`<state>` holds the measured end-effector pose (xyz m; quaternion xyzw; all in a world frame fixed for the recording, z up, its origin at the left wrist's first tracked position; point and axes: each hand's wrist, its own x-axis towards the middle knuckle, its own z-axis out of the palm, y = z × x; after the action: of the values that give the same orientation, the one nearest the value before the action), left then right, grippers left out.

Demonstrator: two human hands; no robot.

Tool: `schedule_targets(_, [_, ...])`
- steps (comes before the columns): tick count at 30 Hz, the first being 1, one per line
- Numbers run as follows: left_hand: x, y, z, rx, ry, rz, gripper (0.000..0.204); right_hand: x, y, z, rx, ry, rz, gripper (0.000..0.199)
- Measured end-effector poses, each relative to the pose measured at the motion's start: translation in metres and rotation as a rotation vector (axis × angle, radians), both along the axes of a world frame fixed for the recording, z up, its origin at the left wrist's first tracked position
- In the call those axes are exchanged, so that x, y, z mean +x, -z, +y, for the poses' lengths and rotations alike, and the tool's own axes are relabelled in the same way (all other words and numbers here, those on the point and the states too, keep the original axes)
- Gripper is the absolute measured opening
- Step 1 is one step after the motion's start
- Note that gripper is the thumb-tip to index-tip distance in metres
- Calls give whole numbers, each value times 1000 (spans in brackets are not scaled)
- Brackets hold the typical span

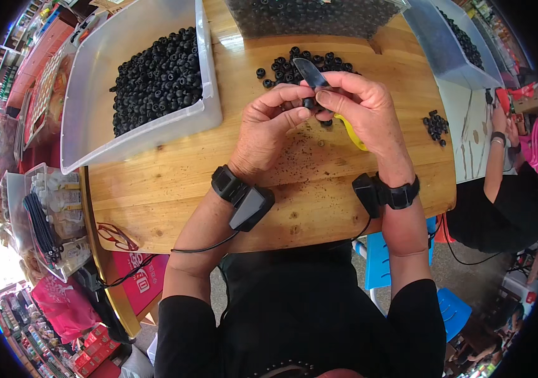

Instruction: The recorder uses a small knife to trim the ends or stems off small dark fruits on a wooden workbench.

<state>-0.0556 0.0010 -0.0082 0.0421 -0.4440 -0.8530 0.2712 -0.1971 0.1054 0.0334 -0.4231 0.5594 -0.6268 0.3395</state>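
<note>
Pinching a small black bead (pixel 308 103) between both hands above the wooden bench (pixel 174 183).

Head view: the left hand (pixel 267 129) has its grip closed on the bead, thumb and forefinger meeting it from the left, while the right hand (pixel 363 107) is closed around a yellow-handled tool (pixel 352 131) whose dark blade (pixel 310 72) rises just above the bead. The bead is round, matte black and mostly hidden by fingertips. A loose pile of like beads (pixel 303 64) lies just beyond the hands; a clear tub (pixel 92 94) heaped with more sits to the left.
</note>
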Motion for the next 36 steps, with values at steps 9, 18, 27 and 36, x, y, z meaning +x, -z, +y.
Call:
schedule_targets(9, [1, 2, -1, -51, -20, -57, 29, 1, -8, 1, 23, -20, -57, 21])
schedule_targets(18, [2, 1, -4, 19, 19, 43, 29, 2, -14, 4, 8, -45, -101, 21])
schedule_targets(27, [1, 3, -5, -19, 47, 86, 25, 2, -13, 5, -11, -32, -45, 20])
schedule_targets(36, [4, 0, -6, 21, 42, 54, 27, 0, -10, 4, 5, -41, -41, 21])
